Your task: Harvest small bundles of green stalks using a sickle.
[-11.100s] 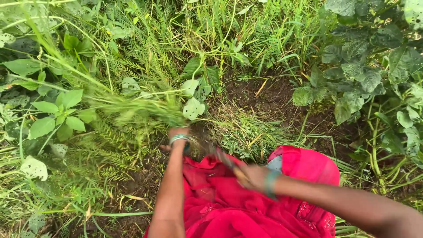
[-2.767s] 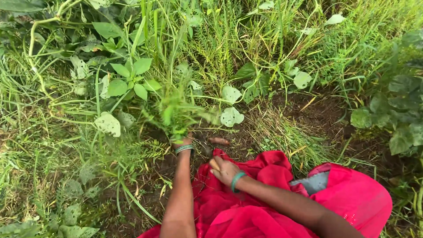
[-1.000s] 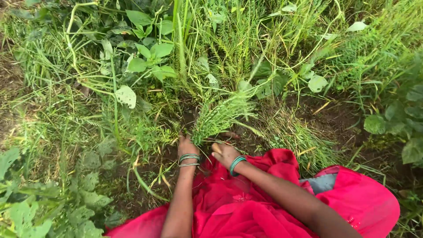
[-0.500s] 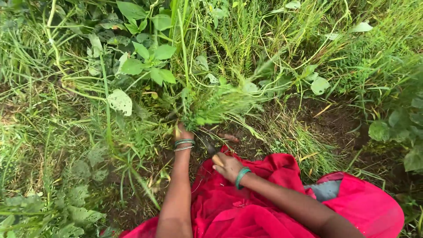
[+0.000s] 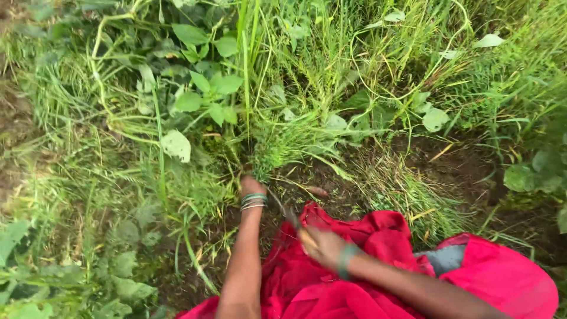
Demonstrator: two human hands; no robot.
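Weedy ground of green grass and broad-leaved plants, with dark bare soil point(image 5: 466, 171) at the right — a person crouches in it, cutting grass.

The left hand point(image 5: 252, 186) is closed around the base of a tuft of thin green grass point(image 5: 283, 145) near the middle of the scene, bangles at the wrist. The right hand point(image 5: 322, 245), blurred, grips the pale handle of a small dark-bladed sickle point(image 5: 289, 217) whose blade points up-left toward the tuft's roots, above a bright red cloth garment point(image 5: 366, 283) over the knees. To do this well, the person should judge the tuft taut and hold it away from the blade — drawing the edge low, close to the soil, clear of the left fingers and the broad green leaves point(image 5: 204, 97) beyond.
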